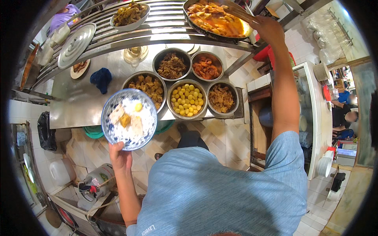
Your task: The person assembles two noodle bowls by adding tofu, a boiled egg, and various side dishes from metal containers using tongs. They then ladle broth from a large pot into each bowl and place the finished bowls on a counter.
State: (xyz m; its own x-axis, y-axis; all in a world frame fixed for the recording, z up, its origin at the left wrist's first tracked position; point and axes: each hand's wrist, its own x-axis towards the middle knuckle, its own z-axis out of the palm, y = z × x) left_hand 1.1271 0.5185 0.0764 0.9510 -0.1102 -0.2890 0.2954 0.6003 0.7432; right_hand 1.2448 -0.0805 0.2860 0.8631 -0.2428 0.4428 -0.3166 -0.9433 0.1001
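Note:
My left hand [121, 158] is closed on the near rim of a blue-and-white patterned bowl [108, 114], thumb up at its edge. In the bowl lie white rice, pale meat pieces, a browned chunk and one small yellow ball like an egg. Up at the far right, my right hand [268, 29] grips brown wooden chopsticks [241, 15]. Their far ends reach into a wide dark pan [208, 36] of orange-red stew on the slatted rack. How the fingers wrap round the chopsticks is only partly visible.
Below the rack, a steel table [67, 106] bears several steel bowls of cooked food, one of yellow balls [187, 100]. On the slats are a white bowl of greens [130, 15] and a metal lid [77, 45]. A blue cloth [101, 80] lies on the table; a glass cabinet [311, 118] stands right.

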